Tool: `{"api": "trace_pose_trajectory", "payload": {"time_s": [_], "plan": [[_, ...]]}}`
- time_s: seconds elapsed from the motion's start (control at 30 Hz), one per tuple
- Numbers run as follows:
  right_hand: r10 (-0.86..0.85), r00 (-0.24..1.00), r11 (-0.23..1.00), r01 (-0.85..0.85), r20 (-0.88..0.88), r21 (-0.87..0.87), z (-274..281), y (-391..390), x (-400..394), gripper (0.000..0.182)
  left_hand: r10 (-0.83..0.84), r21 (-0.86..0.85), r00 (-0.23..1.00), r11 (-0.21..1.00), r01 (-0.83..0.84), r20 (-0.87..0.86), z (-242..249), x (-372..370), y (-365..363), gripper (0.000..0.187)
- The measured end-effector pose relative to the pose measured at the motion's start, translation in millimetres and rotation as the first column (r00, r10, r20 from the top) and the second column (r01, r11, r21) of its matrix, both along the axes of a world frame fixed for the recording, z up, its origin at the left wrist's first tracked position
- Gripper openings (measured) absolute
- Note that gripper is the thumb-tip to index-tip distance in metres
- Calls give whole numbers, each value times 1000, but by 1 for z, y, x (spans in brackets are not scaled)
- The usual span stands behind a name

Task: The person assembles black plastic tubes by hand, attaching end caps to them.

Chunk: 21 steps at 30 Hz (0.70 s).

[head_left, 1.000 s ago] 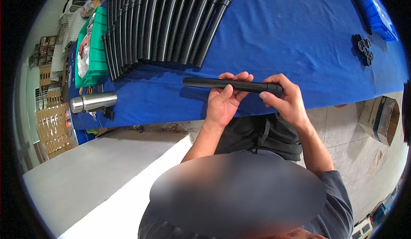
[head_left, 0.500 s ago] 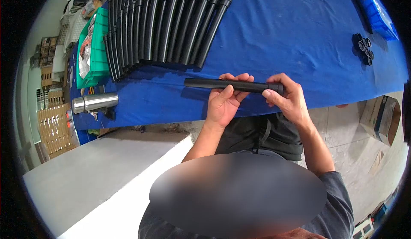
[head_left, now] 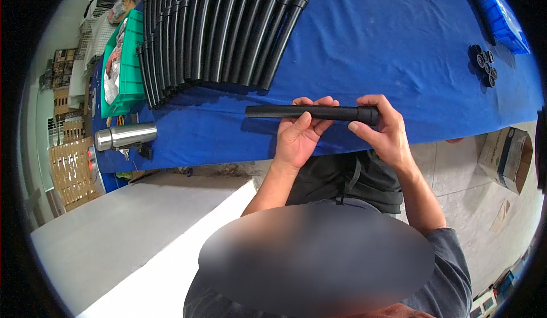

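Observation:
A black plastic tube (head_left: 327, 112) with a wider collar (head_left: 367, 115) at its right end lies level across both my hands, above the near edge of the blue-covered table. My left hand (head_left: 298, 138) is palm up, its thumb over the front of the tube and its fingertips showing behind. Around the collared end is my right hand (head_left: 390, 133), the index finger along the far side and the thumb by the near side. The rest of its fingers are mostly hidden.
Rows of similar black tubes (head_left: 228, 39) lie at the back left. Beside them are a green bin (head_left: 132, 62) and a steel flask (head_left: 134, 134). Several small black rings (head_left: 484, 62) sit at the right near a blue crate (head_left: 501, 16). A cardboard box (head_left: 507, 161) stands on the floor.
My right index finger and thumb have spread a little around the collar, so more of it shows. The tube and my left hand have hardly moved.

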State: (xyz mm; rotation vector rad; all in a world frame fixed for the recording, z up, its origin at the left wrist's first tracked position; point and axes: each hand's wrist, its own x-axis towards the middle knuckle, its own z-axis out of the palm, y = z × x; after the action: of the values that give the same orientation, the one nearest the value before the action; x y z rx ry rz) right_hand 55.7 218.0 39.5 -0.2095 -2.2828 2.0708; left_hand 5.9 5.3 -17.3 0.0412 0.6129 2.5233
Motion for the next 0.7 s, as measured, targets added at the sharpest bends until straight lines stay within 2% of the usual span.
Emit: {"api": "trace_pose_trajectory", "payload": {"time_s": [0.03,0.13,0.23,0.33,0.43,0.53,0.7], "plan": [[-9,996,995,18,87,-100,2,-1,1,33,-3,-4,1000,1000,3,1,0,0,0,26],[102,974,991,-82,202,-107,-8,10,-2,37,-2,-18,1000,1000,2,5,0,-1,0,26],[47,997,996,-42,65,-74,-26,9,-5,40,17,-27,1000,999,-17,9,2,0,2,26],[-2,1000,1000,3,12,-27,-22,5,-6,39,28,-17,999,999,-28,17,1,0,1,27],[70,989,997,-67,129,-30,-21,7,-8,38,23,8,1000,1000,-23,22,-1,-1,-1,27],[60,993,997,-55,100,-60,-21,6,-5,36,17,-8,1000,1000,-17,15,-1,-1,-1,27],[61,993,998,-62,98,9,-21,7,-4,32,14,2,1000,1000,-14,25,-1,-1,-1,27]]}}
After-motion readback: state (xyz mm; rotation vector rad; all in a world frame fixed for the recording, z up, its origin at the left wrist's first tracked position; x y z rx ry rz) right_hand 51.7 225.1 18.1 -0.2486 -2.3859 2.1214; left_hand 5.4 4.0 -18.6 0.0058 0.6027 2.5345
